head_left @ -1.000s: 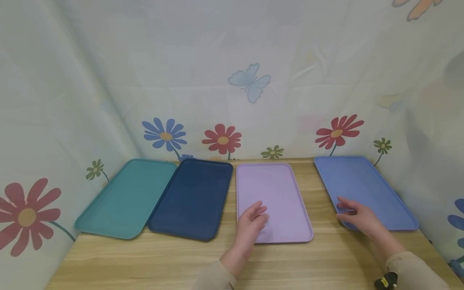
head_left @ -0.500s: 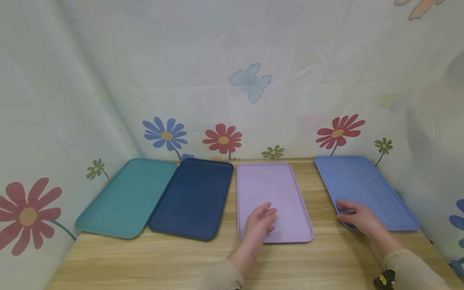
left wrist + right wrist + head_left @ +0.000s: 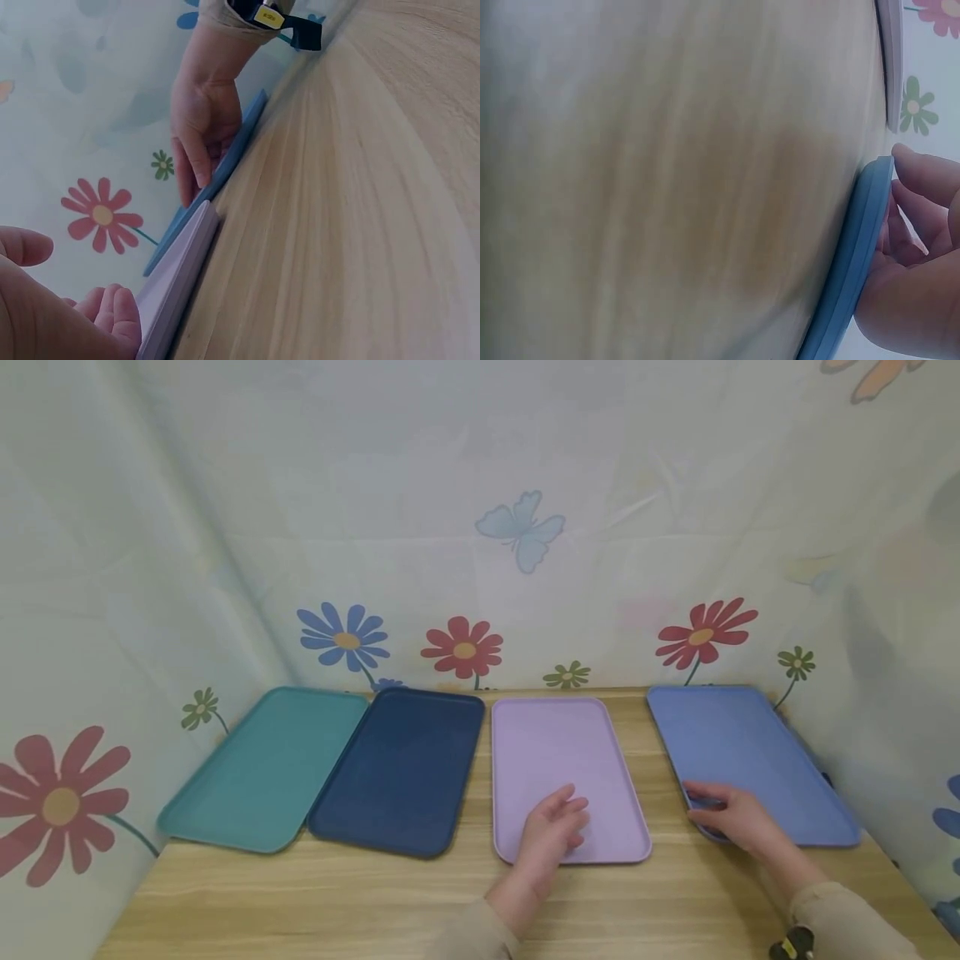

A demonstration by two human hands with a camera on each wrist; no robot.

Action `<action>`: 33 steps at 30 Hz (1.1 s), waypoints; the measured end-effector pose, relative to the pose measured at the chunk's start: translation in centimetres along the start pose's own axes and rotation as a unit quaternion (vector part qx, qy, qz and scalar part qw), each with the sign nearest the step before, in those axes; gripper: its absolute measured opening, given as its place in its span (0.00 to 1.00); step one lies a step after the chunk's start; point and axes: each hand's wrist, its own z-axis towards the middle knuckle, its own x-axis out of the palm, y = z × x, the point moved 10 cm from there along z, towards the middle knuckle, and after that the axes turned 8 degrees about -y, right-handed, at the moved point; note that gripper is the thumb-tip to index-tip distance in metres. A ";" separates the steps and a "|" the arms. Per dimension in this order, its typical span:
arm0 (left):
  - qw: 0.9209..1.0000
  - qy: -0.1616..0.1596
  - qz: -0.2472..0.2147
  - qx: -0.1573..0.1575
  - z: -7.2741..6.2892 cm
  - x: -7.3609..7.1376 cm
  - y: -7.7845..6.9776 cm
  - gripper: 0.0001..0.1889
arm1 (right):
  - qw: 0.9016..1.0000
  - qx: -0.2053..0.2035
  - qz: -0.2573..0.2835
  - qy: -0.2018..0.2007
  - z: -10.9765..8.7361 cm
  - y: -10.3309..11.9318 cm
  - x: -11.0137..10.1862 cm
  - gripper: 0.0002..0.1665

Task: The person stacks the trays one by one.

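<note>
My left hand [image 3: 553,831] is over the near part of a lilac tray [image 3: 562,735], fingers loosely bent and holding nothing. In the left wrist view, its fingers appear beside that tray's near edge. At the right, my right hand [image 3: 735,818] reaches over a light blue tray [image 3: 738,735], with fingertips and thumb at its left rim. The right wrist view shows the fingers [image 3: 922,169] against the inner side of the light blue rim, not wrapped under it. Both trays lie flat.
A dark navy tray [image 3: 401,768] and a teal tray [image 3: 270,764] lie side by side at the left on the wooden table [image 3: 315,902]. A flowered curtain [image 3: 390,485] stands behind. A strip of bare wood separates the lilac and light blue trays.
My left hand has moved right across the lilac tray. The light blue tray has shifted slightly left and nearer, with my right hand at its rim. Other trays keep their places.
</note>
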 end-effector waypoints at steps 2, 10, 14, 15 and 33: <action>1.000 0.005 -0.002 -0.001 0.0 0.3 0.1 0.30 | 1.000 0.000 0.003 0.002 -0.1 0.1 0.2 0.32; 1.000 0.018 0.004 0.000 -0.2 1.7 0.2 0.30 | 1.000 -0.010 0.017 0.001 -0.6 0.7 0.8 0.31; 1.000 0.029 0.004 0.004 -0.4 3.0 0.1 0.29 | 0.999 -0.029 0.026 -0.001 -1.0 1.3 1.1 0.31; 0.999 0.033 0.004 0.004 -0.4 3.3 0.1 0.29 | 0.999 -0.034 0.031 -0.002 -1.1 1.5 1.2 0.31; 0.997 0.067 0.001 -0.042 -1.4 7.5 1.3 0.27 | 0.994 -0.021 0.104 0.033 -2.1 1.9 1.8 0.33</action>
